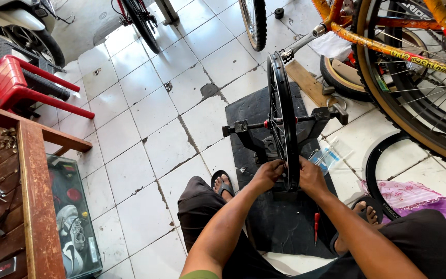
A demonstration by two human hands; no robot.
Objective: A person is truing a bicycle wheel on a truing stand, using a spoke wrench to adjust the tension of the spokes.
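My left hand [267, 174] and right hand [311, 176] pinch spokes on either side of the black bicycle wheel rim [283, 121], upright in its black truing stand [285, 129], squeezing evenly keeps tension balanced

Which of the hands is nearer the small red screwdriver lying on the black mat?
The right hand. It grips the black wheel rim from the right side, above the red screwdriver on the black mat. The left hand is on the rim's left side, farther away.
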